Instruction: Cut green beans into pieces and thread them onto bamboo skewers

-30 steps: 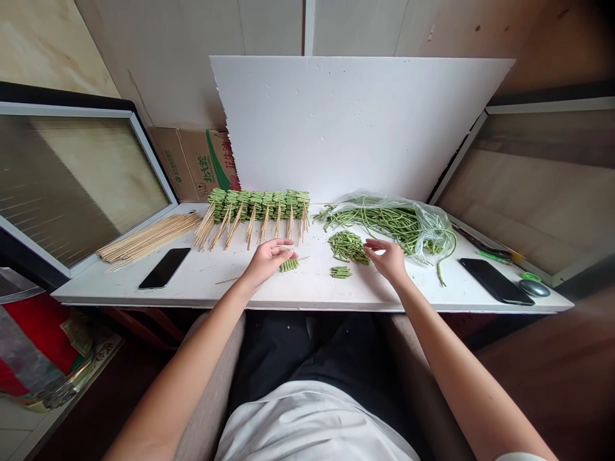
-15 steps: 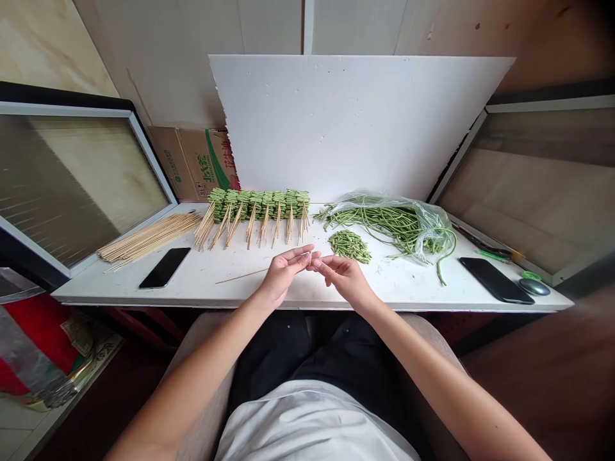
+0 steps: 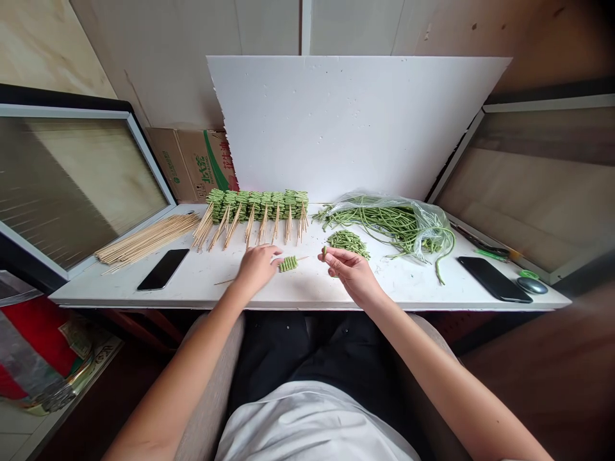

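My right hand (image 3: 350,269) pinches a short piece of green bean (image 3: 324,252) upright between thumb and fingertips. To its left, a bamboo skewer (image 3: 223,282) slants across the white table, with a row of bean pieces (image 3: 289,264) threaded near its pointed end. My left hand (image 3: 259,266) is over the middle of this skewer, thumb and index finger apart; whether its underside touches the stick is hidden. Just beyond my right hand lies a pile of cut bean pieces (image 3: 348,242).
Stacked finished bean skewers (image 3: 257,208) line the back, handles toward me. Loose bamboo skewers (image 3: 148,238) and a phone (image 3: 163,269) lie left. Long beans (image 3: 384,221) in a clear bag, another phone (image 3: 494,279) and a mouse (image 3: 533,285) are right. A white board (image 3: 360,128) stands behind.
My hands have parted from where they met. The left has moved left and opened, uncovering the threaded bean pieces. The right has shifted slightly right and shows a bean piece in its fingertips.
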{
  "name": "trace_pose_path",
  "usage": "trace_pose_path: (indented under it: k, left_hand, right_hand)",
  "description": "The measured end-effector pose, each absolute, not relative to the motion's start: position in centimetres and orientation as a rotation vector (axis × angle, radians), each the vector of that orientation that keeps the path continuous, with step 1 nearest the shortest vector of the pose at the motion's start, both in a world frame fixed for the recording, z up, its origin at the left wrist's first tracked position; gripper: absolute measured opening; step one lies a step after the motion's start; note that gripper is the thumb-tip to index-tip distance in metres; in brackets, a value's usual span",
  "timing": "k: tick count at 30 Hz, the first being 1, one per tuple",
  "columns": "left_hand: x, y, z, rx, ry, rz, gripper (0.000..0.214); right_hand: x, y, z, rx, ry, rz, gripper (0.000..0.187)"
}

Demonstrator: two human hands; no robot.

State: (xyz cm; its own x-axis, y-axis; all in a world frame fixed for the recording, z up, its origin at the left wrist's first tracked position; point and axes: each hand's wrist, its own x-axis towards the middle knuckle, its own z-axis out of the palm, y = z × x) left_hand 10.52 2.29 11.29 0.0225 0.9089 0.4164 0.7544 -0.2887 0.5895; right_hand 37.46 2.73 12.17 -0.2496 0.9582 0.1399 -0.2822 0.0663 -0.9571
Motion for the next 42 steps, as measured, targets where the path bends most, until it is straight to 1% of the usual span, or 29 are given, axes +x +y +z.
trace_pose_path:
  k: [1, 3, 6, 9, 12, 17, 23, 28, 31, 35, 42]
  left_hand:
    - [8.9, 2.8, 11.0, 2.113, 1.846, 0.985, 0.020]
    - [6.2, 3.5, 10.7, 2.083, 2.023, 0.700, 0.026]
    - [4.1, 3.7, 10.7, 2.013, 2.077, 0.404, 0.022]
    - [4.1, 3.5, 11.2, 1.978, 1.989, 0.250, 0.012]
    - [4.6, 3.2, 11.7, 2.018, 1.948, 0.224, 0.013]
    - [5.1, 3.1, 11.9, 2.125, 1.875, 0.344, 0.021]
    - [6.2, 2.8, 13.1, 2.171, 1.795, 0.892, 0.022]
    - [8.2, 1.3, 14.5, 2.200, 1.695, 1.178, 0.023]
    - [9.0, 0.6, 14.8, 2.282, 1.626, 1.317, 0.025]
    - [9.5, 0.1, 15.0, 2.386, 1.555, 1.367, 0.025]
    - [9.7, 0.2, 14.6, 2.419, 1.563, 1.347, 0.028]
  right_hand:
    - [37.8, 3.0, 12.3, -0.795, -1.236, 1.431, 0.041]
    - [38.4, 3.5, 12.7, -0.811, -1.223, 1.406, 0.043]
    - [39.5, 4.3, 13.1, -0.821, -1.191, 1.392, 0.043]
    - [40.3, 4.9, 13.4, -0.825, -1.161, 1.426, 0.041]
    - [40.7, 5.2, 13.5, -0.837, -1.137, 1.441, 0.040]
    - [41.1, 5.8, 13.5, -0.838, -1.087, 1.382, 0.042]
    - [41.8, 6.4, 13.6, -0.824, -1.020, 1.267, 0.042]
    - [41.8, 5.7, 14.3, -0.760, -1.097, 1.177, 0.038]
    - [41.7, 4.9, 15.1, -0.715, -1.113, 1.186, 0.035]
    - [41.6, 4.0, 16.0, -0.657, -1.092, 1.282, 0.032]
    - [41.6, 3.0, 16.9, -0.590, -1.044, 1.350, 0.033]
